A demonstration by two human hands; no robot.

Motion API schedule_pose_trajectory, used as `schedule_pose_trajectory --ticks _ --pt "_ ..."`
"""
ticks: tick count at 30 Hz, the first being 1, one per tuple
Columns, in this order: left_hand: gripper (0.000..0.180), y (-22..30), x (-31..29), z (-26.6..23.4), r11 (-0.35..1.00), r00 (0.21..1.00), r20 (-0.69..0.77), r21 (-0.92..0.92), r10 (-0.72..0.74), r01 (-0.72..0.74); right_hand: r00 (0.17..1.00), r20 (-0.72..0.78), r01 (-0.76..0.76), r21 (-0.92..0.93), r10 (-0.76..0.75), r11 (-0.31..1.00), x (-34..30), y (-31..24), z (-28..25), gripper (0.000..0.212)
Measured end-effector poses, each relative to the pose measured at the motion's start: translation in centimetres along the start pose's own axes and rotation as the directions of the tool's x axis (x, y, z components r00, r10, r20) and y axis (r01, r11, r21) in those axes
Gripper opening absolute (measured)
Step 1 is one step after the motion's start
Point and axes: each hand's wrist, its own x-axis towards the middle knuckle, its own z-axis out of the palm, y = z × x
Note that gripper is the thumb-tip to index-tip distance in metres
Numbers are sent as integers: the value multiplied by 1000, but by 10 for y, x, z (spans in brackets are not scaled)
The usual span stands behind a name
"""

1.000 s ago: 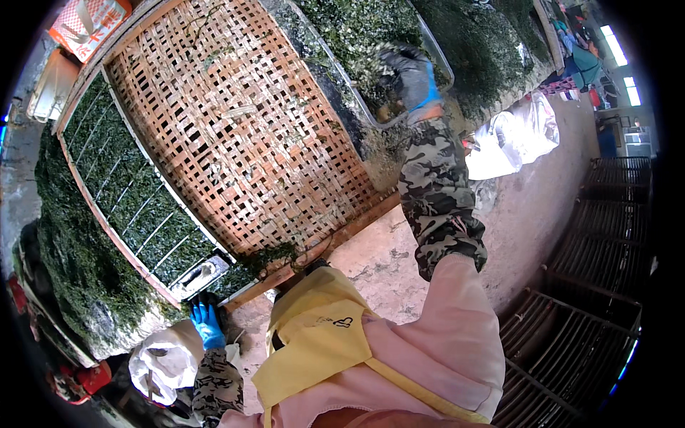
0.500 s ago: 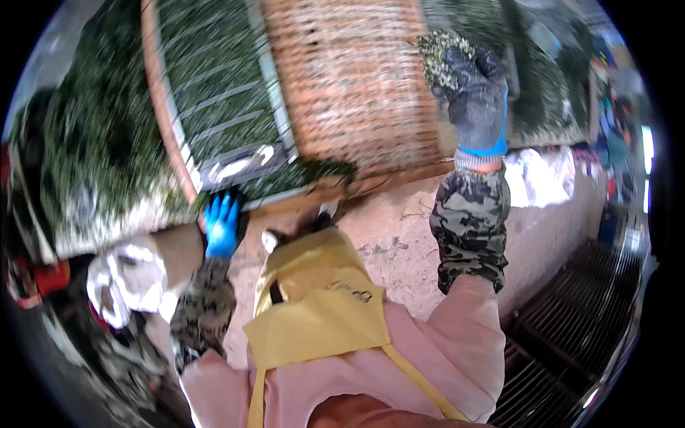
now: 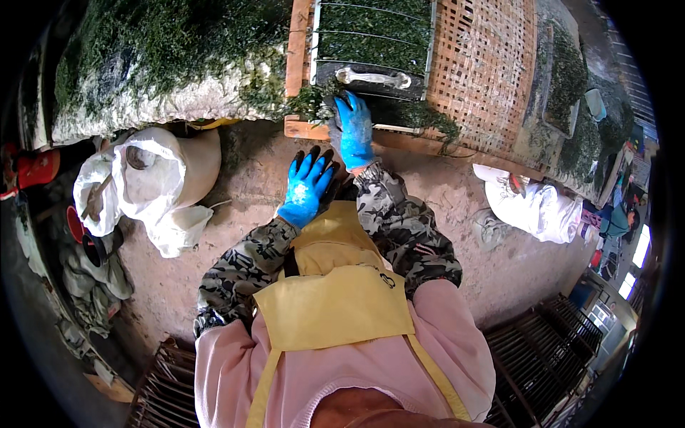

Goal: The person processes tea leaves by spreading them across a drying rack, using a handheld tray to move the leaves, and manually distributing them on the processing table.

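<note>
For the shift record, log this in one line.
left hand: fingers extended | right hand: at wire-barred frame, grip unclear | woven panel: right of frame

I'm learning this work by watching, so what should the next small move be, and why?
Probably the right hand should nudge the loose greens inward: they lie across the wooden rim at the near left corner, right beside that hand, while the left hand is apart from the rim.

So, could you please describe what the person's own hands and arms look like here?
The left hand and right hand wear bright blue gloves, darkened toward the ends of the fingers. Grey-and-black camouflage oversleeves cover the forearms, with plain pale pink sleeves above them.
</note>
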Motion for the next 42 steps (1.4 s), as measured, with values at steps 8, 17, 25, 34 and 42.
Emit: schedule_pose_trajectory --ticks 8,17,25,34,42 --pt "49 -21 43 18 976 995 -32 194 -90 95 999 -12 -46 -235 44 971 6 28 -10 39" --pt "46 -42 68 13 934 996 34 350 -82 65 983 -60 -183 -243 173 953 -6 68 -62 29" --pt "42 1 92 39 968 999 23 249 37 -41 971 -139 -190 41 194 981 -14 101 -79 31" --pt "45 -10 93 23 894 993 17 437 -113 95 877 180 -435 694 446 574 -3 94 -129 44" --pt "52 -8 64 14 968 987 -160 245 -23 63 707 442 -578 811 553 92 -22 70 -125 19"
